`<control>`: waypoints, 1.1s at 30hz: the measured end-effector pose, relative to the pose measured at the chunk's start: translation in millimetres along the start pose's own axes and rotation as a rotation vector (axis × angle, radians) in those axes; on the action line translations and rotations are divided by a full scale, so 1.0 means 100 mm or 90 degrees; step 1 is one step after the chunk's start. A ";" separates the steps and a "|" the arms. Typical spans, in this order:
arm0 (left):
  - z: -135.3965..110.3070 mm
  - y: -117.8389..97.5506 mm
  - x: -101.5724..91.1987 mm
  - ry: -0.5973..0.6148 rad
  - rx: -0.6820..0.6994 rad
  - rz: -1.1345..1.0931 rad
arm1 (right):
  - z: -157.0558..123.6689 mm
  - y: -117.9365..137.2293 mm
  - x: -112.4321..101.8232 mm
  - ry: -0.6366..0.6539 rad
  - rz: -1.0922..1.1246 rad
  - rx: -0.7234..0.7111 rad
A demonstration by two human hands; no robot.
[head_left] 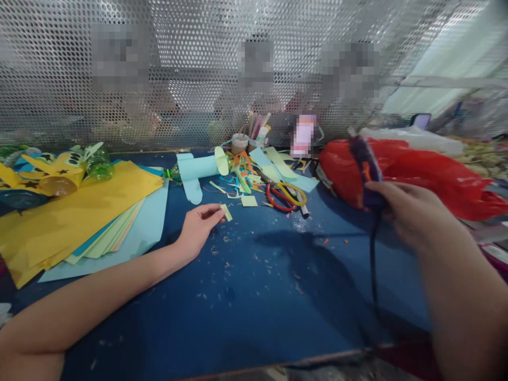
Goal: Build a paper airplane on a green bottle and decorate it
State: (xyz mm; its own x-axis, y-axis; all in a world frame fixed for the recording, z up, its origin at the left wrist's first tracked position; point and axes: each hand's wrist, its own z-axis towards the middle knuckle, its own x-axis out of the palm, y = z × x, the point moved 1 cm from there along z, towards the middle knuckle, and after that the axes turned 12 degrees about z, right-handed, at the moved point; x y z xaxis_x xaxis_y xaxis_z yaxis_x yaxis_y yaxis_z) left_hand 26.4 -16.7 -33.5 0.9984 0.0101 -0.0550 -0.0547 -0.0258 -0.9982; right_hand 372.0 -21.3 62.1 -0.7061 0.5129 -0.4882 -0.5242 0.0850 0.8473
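Observation:
Over the blue table, my left hand (202, 227) pinches a small strip of pale green paper (226, 212) between thumb and fingers. Raised at the right, my right hand (413, 211) is closed round a dark glue gun (365, 164) with an orange part, somewhat blurred, its black cord (373, 264) hanging down. Just beyond my left hand lies a green plastic bottle wrapped in light blue paper (204, 166), with wing-like paper pieces attached. A small pale green paper square (250, 201) rests nearby.
Red-handled scissors (281, 198) and yellow-handled scissors (293, 193) lie among paper scraps. Coloured sheets (91, 211) and decorated bottles (59, 172) fill the left. Behind are a cup of sticks (240, 143) and a phone (304, 135); a red plastic bag (432, 172) sits right.

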 end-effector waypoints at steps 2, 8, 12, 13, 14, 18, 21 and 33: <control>0.00 0.01 -0.01 0.000 0.004 0.001 | -0.06 0.22 0.12 0.008 0.360 0.119; 0.02 0.00 -0.02 -0.005 -0.010 -0.032 | -0.21 0.69 0.62 0.151 0.627 0.106; 0.13 -0.02 -0.08 -0.034 0.000 -0.068 | -0.36 0.72 1.02 0.308 0.569 0.021; 0.16 -0.03 -0.10 -0.050 0.004 -0.068 | -0.40 0.71 1.11 0.333 0.547 0.003; 0.19 -0.03 -0.13 -0.065 0.009 -0.065 | -0.44 0.70 1.20 0.356 0.521 -0.010; 0.29 -0.01 -0.21 -0.086 0.027 -0.039 | -0.58 0.60 1.46 0.432 0.527 -0.034; 0.30 0.01 -0.23 -0.076 0.045 -0.006 | -0.67 0.46 1.55 0.492 0.433 -0.094; 0.28 0.01 -0.24 -0.055 0.069 0.067 | -0.87 0.41 1.45 0.415 0.025 -0.359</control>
State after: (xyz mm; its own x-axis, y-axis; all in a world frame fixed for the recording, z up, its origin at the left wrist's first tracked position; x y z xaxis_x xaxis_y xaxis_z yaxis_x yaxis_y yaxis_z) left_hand 2.5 10.6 -34.3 0.9825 0.0995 -0.1573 -0.1652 0.0768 -0.9833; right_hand 206.3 -17.5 8.2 -0.7707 -0.1005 -0.6292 -0.5293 -0.4487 0.7201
